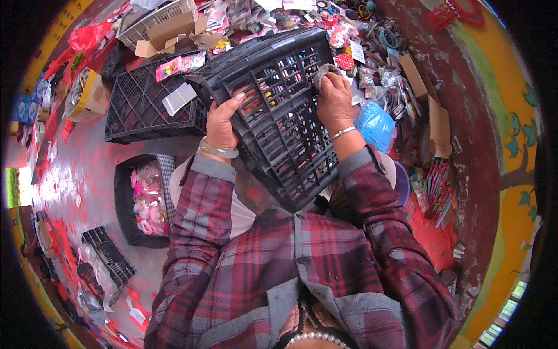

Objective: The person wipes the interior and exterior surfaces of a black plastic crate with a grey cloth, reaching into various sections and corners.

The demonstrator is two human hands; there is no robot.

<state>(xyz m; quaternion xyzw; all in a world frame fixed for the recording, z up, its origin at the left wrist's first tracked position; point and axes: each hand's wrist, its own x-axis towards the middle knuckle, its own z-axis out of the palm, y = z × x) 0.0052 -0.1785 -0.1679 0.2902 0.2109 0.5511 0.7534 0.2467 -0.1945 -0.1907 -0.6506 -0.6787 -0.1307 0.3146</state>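
Note:
I hold a black plastic lattice crate point(279, 110) tilted up in front of my chest, its slatted bottom facing me. My left hand point(224, 122) grips its left edge, thumb over the rim. My right hand point(334, 102) presses a small grey cloth point(325, 72) against the crate's upper right part. Both wrists wear metal bangles. Coloured items show through the crate's gaps.
A second black crate point(148, 107) with white cards lies on the floor to the left. A black tray of pink packets point(145, 200) sits lower left. Cardboard boxes point(174, 29), a white basket, a blue plastic bag point(375, 125) and many small trinket packets surround me.

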